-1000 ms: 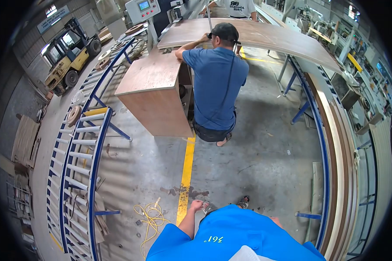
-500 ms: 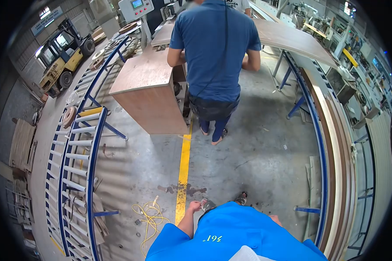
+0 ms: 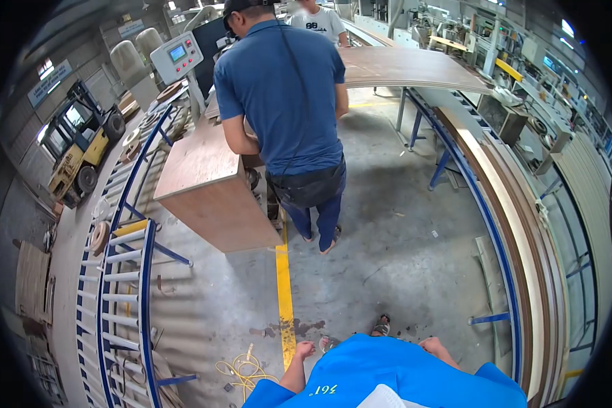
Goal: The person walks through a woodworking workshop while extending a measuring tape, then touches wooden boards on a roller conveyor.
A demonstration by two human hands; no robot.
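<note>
My left hand [image 3: 304,349] hangs beside the blue shirt [image 3: 367,364], low in the head view. Its fingers look curled in, and nothing shows in them. My right hand [image 3: 430,345] hangs at the other side, its fingers mostly hidden by the shirt's edge. Neither hand touches any object that I can see. Nearest my left hand lie a yellow floor line [image 3: 285,292] and a coiled yellow cable [image 3: 241,371]. My sandalled foot [image 3: 382,325] shows just ahead of the shirt.
A co-worker in a dark blue shirt [image 3: 282,95] stands ahead by a wooden cabinet [image 3: 217,211]. Roller conveyors [image 3: 122,299] run along the left. Long boards [image 3: 517,238] lie along the right. Large panels [image 3: 415,66] rest beyond the co-worker; a forklift [image 3: 81,146] stands far left.
My view has tilted up and shifted, showing more of the co-worker's head and another person behind. More of my right hand and forearm shows now. My left hand stays low at my side.
</note>
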